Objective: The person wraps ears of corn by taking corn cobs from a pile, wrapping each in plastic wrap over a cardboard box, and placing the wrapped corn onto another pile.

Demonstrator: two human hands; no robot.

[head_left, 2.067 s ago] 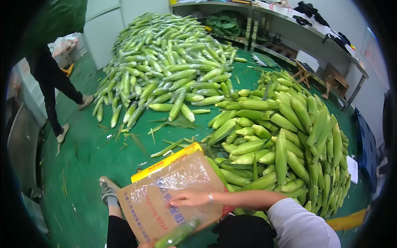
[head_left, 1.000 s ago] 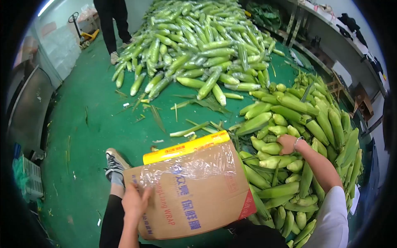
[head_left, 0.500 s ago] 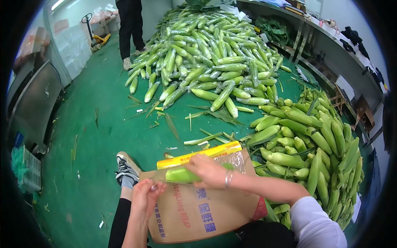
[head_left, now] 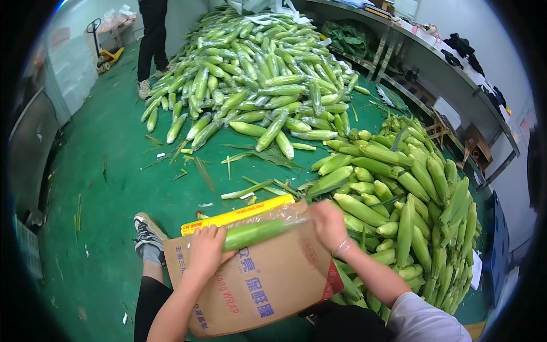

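An ear of corn (head_left: 256, 232) in its green husk lies across a printed cardboard sheet (head_left: 245, 285) on my lap. My left hand (head_left: 206, 249) is closed round the ear's left end. At the ear's right end, my right hand (head_left: 329, 225) has its fingers curled in on clear plastic wrap (head_left: 296, 212); its fingertips are partly hidden and a little blurred. Along the cardboard's far edge lies a yellow-labelled roll of plastic wrap (head_left: 239, 214).
A heap of unwrapped corn (head_left: 421, 176) rises close on my right. Farther off lies a big pile of film-wrapped corn (head_left: 256, 80). Another person's legs (head_left: 152, 43) stand beside it. Shelving (head_left: 421, 51) lines the right wall. Husk scraps (head_left: 250, 188) litter the green floor.
My left hand has gone from the film at the ear's left end to gripping the ear itself. My right hand has slid from the ear's middle to its right end. The view has turned right.
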